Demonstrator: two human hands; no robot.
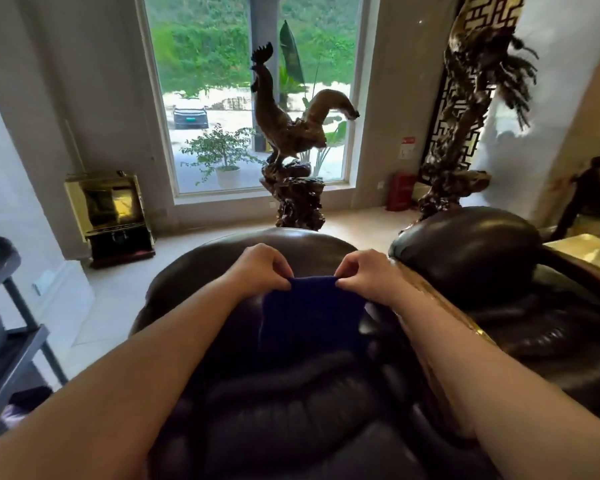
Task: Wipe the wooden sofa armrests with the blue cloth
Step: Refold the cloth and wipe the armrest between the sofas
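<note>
**Blue cloth held up over the sofa**

The blue cloth [309, 317] is pinched at its top corners by the left hand [260, 268] and right hand [364, 271], each grip clamped on it, above the dark leather sofa [291, 410], left of the wooden armrest [440, 306].

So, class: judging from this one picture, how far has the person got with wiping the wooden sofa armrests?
Done: no wiped area is visible. In hand: left hand and right hand pinch the dark blue cloth's top corners, holding it spread above the dark leather sofa. Left: the wooden armrest beside the right forearm, untouched by the cloth.
</note>
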